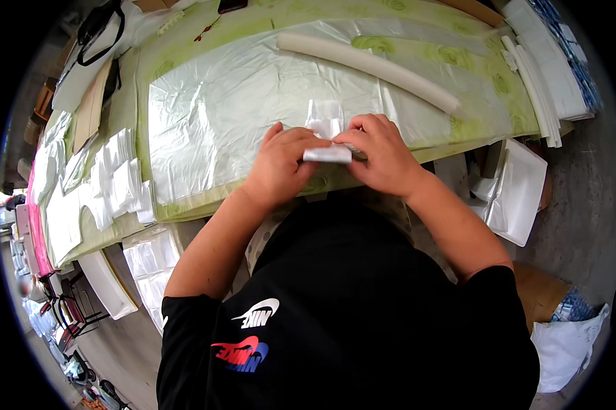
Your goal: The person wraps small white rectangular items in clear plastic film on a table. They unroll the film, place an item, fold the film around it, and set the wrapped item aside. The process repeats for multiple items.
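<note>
Between my two hands, at the near edge of the table, is a folded piece of thin, shiny, whitish plastic film [327,156]. My left hand [281,162] closes on its left end, the thumb underneath and out of sight. My right hand [380,154] pinches its right side, thumb and fingers bent over it. Another part of the film, a pale upright strip [325,113], stands up behind the fold toward the far side. Beneath and beyond my hands lies a wide clear plastic sheet [212,102], spread over the green patterned tablecloth [499,82].
A long off-white roll [369,61] lies across the sheet at the far right. Stacks of folded white film [120,171] sit on the table's left. White bins [520,195] stand below the right edge, near a white bag [571,348] on the floor.
</note>
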